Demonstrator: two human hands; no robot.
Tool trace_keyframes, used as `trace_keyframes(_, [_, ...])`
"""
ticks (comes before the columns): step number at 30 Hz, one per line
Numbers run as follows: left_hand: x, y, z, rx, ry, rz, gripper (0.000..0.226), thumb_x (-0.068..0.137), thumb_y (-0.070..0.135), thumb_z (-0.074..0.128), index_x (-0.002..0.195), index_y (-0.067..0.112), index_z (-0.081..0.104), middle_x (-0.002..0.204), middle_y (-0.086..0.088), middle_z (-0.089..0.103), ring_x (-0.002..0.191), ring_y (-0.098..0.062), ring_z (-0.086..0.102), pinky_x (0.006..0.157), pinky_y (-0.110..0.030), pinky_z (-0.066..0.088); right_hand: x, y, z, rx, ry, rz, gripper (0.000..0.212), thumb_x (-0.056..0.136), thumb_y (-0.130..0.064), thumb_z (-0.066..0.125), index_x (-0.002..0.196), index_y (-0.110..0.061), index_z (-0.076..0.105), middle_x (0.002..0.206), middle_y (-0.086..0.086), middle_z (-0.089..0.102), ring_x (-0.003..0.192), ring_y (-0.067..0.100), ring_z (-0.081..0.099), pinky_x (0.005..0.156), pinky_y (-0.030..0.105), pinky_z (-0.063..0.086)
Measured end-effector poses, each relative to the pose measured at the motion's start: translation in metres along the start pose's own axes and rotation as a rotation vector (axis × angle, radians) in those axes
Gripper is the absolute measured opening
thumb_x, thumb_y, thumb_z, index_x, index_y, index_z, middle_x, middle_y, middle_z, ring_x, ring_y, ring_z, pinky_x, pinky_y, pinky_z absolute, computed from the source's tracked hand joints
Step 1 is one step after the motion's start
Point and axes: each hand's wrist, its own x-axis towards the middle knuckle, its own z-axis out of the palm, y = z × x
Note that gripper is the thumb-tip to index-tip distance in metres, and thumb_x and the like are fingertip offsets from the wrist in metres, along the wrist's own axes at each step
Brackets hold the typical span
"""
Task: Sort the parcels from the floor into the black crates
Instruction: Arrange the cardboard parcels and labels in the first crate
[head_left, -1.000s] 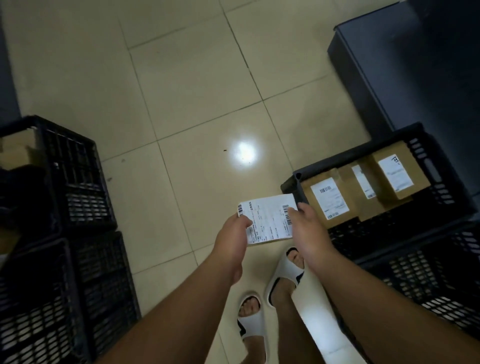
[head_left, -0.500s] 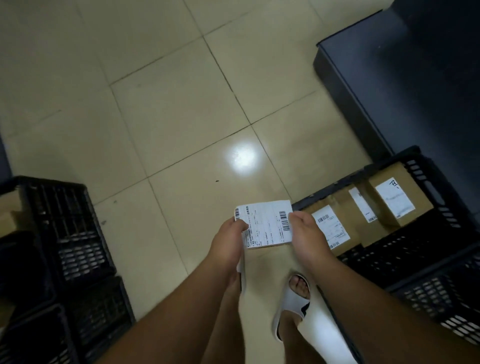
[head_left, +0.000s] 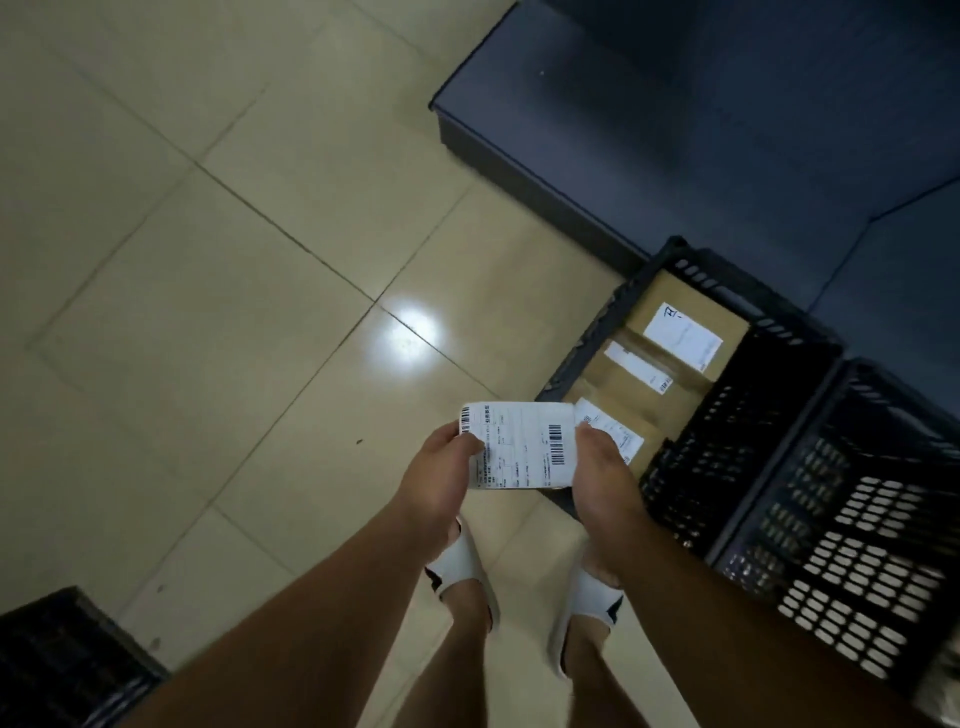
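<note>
The parcel (head_left: 522, 447) (its white label faced up) sat between both hands, just left of the black crate (head_left: 769, 415). The left hand (head_left: 434, 480) gripped its left edge and the right hand (head_left: 605, 475) gripped its right edge. Three brown boxes (head_left: 675, 332) lay inside that crate.

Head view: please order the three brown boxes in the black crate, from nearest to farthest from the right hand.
Measured from the right hand, all inside the black crate:
1. Box with barcode label, beside the hand.
2. Middle box with narrow label, further in.
3. Box with handwritten mark, at the crate's far end.
</note>
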Motion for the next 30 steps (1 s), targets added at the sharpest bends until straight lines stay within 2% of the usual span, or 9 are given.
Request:
trace_keyframes(3, [0.003, 0.010, 0.031, 0.100, -0.074, 0.055, 0.032, 0.096, 0.017, 0.053, 0.123, 0.026, 0.067, 0.116, 0.001, 0.074, 0.112, -0.019, 0.066, 0.108, -0.045, 0.046, 0.009, 0.004, -0.029, 0.111, 0.085, 0.032, 0.044, 0.104, -0.044, 0.041, 0.134, -0.016, 0.055, 0.124, 0.004, 0.059, 0.099, 0.011, 0.048, 0.066, 0.020, 0.040])
trace_keyframes(9, [0.020, 0.015, 0.095, 0.313, -0.147, 0.084, 0.028, 0.091, 0.019, 0.056, 0.107, 0.032, 0.074, 0.109, 0.006, 0.076, 0.108, -0.018, 0.069, 0.096, -0.038, 0.053, 0.028, 0.023, -0.077, 0.233, 0.176, 0.146, 0.035, 0.104, -0.046, 0.035, 0.121, -0.029, 0.060, 0.119, -0.002, 0.062, 0.099, 0.018, 0.059, 0.069, 0.027, 0.044])
trace_keyframes(13, [0.031, 0.010, 0.135, 0.428, -0.139, 0.019, 0.036, 0.085, 0.031, 0.060, 0.120, 0.025, 0.064, 0.111, -0.004, 0.073, 0.104, -0.025, 0.069, 0.099, -0.048, 0.053, 0.040, 0.037, -0.108, 0.283, 0.203, 0.182, 0.027, 0.101, -0.046, 0.037, 0.090, -0.040, 0.061, 0.100, -0.009, 0.065, 0.089, 0.011, 0.060, 0.066, 0.027, 0.042])
trace_keyframes(16, [0.035, 0.009, 0.159, 0.516, -0.104, -0.009, 0.032, 0.088, 0.034, 0.062, 0.118, 0.024, 0.060, 0.102, -0.005, 0.074, 0.095, -0.024, 0.072, 0.090, -0.044, 0.058, 0.045, 0.042, -0.132, 0.351, 0.212, 0.209, 0.029, 0.100, -0.046, 0.040, 0.079, -0.043, 0.061, 0.090, -0.016, 0.066, 0.083, 0.007, 0.061, 0.062, 0.024, 0.040])
trace_keyframes(19, [0.038, 0.016, 0.181, 0.559, -0.094, -0.017, 0.032, 0.078, 0.041, 0.065, 0.106, 0.028, 0.063, 0.088, -0.002, 0.077, 0.085, -0.023, 0.076, 0.077, -0.041, 0.063, 0.054, 0.041, -0.156, 0.398, 0.178, 0.238, 0.025, 0.098, -0.047, 0.042, 0.090, -0.040, 0.064, 0.097, -0.012, 0.069, 0.088, 0.011, 0.062, 0.063, 0.027, 0.040])
trace_keyframes(23, [0.048, 0.028, 0.214, 0.602, -0.119, -0.004, 0.024, 0.079, 0.039, 0.065, 0.101, 0.031, 0.065, 0.082, 0.001, 0.079, 0.075, -0.021, 0.077, 0.066, -0.038, 0.061, 0.079, 0.039, -0.181, 0.408, 0.159, 0.232, 0.030, 0.098, -0.049, 0.041, 0.116, -0.035, 0.061, 0.114, -0.003, 0.068, 0.095, 0.015, 0.060, 0.080, 0.034, 0.045])
trace_keyframes(26, [0.062, 0.036, 0.237, 0.680, -0.123, 0.027, 0.029, 0.075, 0.042, 0.063, 0.102, 0.032, 0.066, 0.092, -0.003, 0.078, 0.084, -0.028, 0.075, 0.078, -0.045, 0.061, 0.099, 0.039, -0.191, 0.394, 0.181, 0.201, 0.039, 0.101, -0.048, 0.041, 0.134, -0.030, 0.054, 0.127, -0.001, 0.063, 0.097, 0.012, 0.058, 0.076, 0.030, 0.043])
trace_keyframes(28, [0.074, 0.038, 0.249, 0.745, -0.132, 0.076, 0.026, 0.084, 0.040, 0.062, 0.108, 0.031, 0.067, 0.094, -0.001, 0.076, 0.082, -0.022, 0.073, 0.068, -0.034, 0.057, 0.115, 0.041, -0.192, 0.370, 0.167, 0.196, 0.045, 0.103, -0.045, 0.038, 0.143, -0.026, 0.049, 0.143, 0.000, 0.054, 0.122, 0.019, 0.054, 0.101, 0.037, 0.043])
trace_keyframes(30, [0.090, 0.036, 0.258, 0.778, -0.138, 0.100, 0.021, 0.093, 0.036, 0.058, 0.113, 0.032, 0.065, 0.095, 0.005, 0.073, 0.075, -0.012, 0.070, 0.056, -0.024, 0.048, 0.130, 0.043, -0.190, 0.391, 0.165, 0.228, 0.048, 0.103, -0.046, 0.041, 0.146, -0.025, 0.046, 0.147, -0.002, 0.051, 0.131, 0.022, 0.049, 0.113, 0.043, 0.037])
